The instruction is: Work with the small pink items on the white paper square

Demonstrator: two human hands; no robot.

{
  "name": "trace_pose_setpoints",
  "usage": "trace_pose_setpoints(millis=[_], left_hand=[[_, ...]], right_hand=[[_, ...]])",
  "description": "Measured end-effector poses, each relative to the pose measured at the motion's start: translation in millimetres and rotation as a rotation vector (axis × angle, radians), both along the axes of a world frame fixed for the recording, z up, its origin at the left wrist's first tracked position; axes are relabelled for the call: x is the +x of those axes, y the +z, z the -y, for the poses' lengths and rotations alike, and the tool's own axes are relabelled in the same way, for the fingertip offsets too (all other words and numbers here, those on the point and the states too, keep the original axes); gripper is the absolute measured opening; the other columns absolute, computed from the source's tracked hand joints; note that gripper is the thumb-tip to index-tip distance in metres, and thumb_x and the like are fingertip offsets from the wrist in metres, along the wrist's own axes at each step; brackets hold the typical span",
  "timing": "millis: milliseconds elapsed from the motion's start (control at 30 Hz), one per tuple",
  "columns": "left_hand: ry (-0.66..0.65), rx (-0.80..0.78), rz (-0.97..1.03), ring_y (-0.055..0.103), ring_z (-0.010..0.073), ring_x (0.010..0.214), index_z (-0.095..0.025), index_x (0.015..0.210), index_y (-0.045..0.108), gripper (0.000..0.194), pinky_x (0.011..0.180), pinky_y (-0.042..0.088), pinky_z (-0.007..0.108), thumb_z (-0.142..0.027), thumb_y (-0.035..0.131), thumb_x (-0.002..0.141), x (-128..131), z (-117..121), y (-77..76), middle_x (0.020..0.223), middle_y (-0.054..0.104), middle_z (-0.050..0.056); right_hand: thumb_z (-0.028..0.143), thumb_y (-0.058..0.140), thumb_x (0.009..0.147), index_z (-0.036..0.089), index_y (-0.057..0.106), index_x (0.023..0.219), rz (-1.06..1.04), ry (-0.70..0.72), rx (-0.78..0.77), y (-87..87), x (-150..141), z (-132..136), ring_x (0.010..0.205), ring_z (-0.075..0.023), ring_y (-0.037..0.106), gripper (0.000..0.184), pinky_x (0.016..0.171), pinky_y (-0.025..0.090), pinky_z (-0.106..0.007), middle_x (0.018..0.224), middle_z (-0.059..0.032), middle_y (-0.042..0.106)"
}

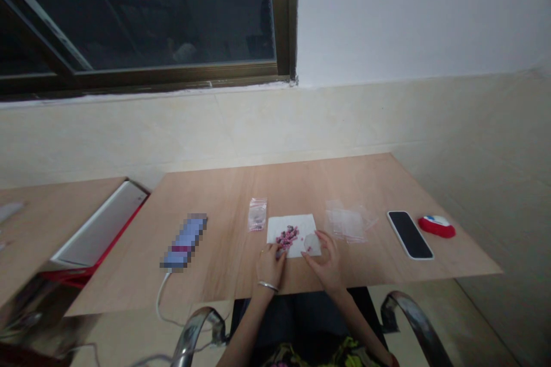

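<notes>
Both arms are extended forward from the lower edge of the view, and the hands are held low, near each other but not touching. The left forearm [248,324] is slanted up and to the right; the right forearm [358,316] is slanted up and to the left, mirroring it. The left hand [271,265] is turned with its back upward, its fingers curled forward and down, its thumb angled ahead on the inner side. The right hand [327,261] is turned inward, its thumb and index finger spread apart in a curve. How firmly either is pressed together cannot be told.
</notes>
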State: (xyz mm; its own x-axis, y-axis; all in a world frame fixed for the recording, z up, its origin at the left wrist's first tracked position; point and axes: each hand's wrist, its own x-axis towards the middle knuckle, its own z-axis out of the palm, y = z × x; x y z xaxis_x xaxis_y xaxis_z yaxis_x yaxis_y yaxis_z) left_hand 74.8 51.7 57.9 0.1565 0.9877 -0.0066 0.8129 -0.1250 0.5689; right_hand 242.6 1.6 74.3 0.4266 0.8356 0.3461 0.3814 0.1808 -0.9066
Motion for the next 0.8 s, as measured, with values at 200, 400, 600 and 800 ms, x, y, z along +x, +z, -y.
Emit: trace_pose_setpoints(millis=[200,400,600,800], left_hand=[[-0.007,0.049,0.005,0.058,0.0165,0.08,-0.02,0.089,0.064,0.017,0.074,0.044,0.029,-0.028,0.05,0.083,2,-5,-4.8,0.088,0.064,0.004],[-0.062,0.076,0.119,0.059,0.017,0.078,-0.023,0.085,0.065,0.017,0.073,0.047,0.03,-0.031,0.05,0.083,0,-3,8.6,0.085,0.064,0.003],[-0.066,0.189,0.389,0.059,0.0182,0.083,-0.02,0.087,0.064,0.02,0.076,0.048,0.032,-0.035,0.051,0.084,9,3,63.9,0.087,0.065,0.005],[-0.246,0.23,0.297,0.057,0.0195,0.094,-0.022,0.091,0.066,0.017,0.085,0.047,0.035,-0.03,0.054,0.082,22,9,99.4,0.095,0.061,0.006]], right_hand=[[0.028,0.067,0.069,0.02,0.051,0.117,0.032,0.046,0.035,0.6,-1,0,0.113,-0.0257,0.05,0.051,0.095,0.042,-0.046,0.12,-0.0107,0.052],[0.028,0.066,0.071,0.021,0.049,0.12,0.056,0.08,0.002,3.5,-1,0,0.116,-0.025,0.046,0.052,0.1,0.039,-0.046,0.123,-0.0103,0.049],[0.029,0.068,0.069,0.023,0.051,0.116,0.06,0.116,-0.026,3.2,-2,-3,0.116,-0.0258,0.046,0.051,0.098,0.04,-0.046,0.124,-0.0099,0.048],[0.025,0.068,0.068,0.022,0.054,0.112,0.035,0.169,-0.032,5.4,-10,-4,0.115,-0.026,0.047,0.046,0.095,0.043,-0.044,0.122,-0.0097,0.049]])
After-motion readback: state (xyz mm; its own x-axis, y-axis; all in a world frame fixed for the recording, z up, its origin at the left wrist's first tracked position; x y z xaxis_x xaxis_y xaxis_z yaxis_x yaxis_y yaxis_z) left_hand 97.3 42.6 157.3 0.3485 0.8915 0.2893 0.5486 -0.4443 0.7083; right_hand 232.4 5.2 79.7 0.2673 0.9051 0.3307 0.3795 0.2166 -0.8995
